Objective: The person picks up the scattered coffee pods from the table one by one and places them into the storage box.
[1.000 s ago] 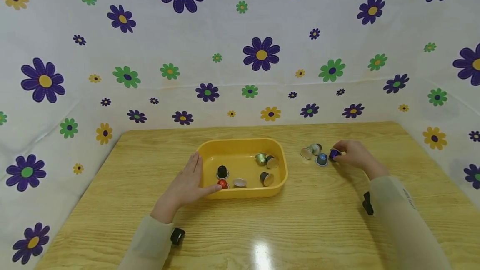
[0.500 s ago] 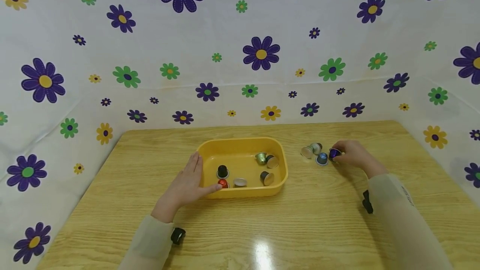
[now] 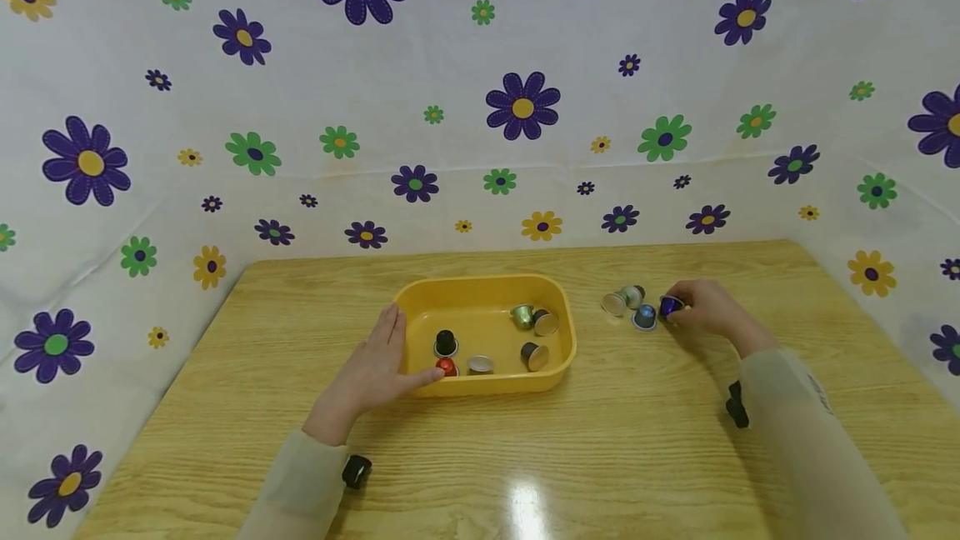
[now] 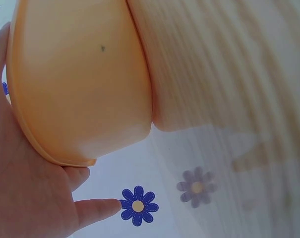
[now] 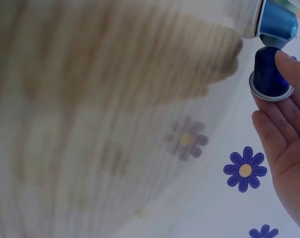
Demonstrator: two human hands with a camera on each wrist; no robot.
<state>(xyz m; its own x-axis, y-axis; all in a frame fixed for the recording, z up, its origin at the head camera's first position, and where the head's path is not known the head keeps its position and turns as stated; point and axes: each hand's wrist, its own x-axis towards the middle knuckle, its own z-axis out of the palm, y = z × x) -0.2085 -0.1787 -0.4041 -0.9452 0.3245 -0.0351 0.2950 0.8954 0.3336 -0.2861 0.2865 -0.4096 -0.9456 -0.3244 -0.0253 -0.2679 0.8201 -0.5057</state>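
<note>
My right hand [image 3: 708, 308] pinches a dark blue coffee capsule [image 3: 671, 307] at the right of the table. In the right wrist view the thumb lies against the side of this capsule [image 5: 270, 74], with fingers behind it. A lighter blue capsule [image 3: 644, 317] stands just left of it, and pale green and tan-lidded capsules [image 3: 613, 304] lie beyond. My left hand [image 3: 365, 369] rests on the left end of a yellow tray [image 3: 487, 387], fingers straight, thumb along the front rim. Inside are several capsules, among them a black one [image 3: 446, 342] and a red one [image 3: 447, 367].
The wooden table [image 3: 637, 457] runs back to a flower-printed cloth [image 3: 450, 90], which also rises at both sides. Also in the tray are a green-gold capsule [image 3: 522, 317], a white-lidded capsule [image 3: 480, 365] and dark capsules [image 3: 534, 356] with tan lids.
</note>
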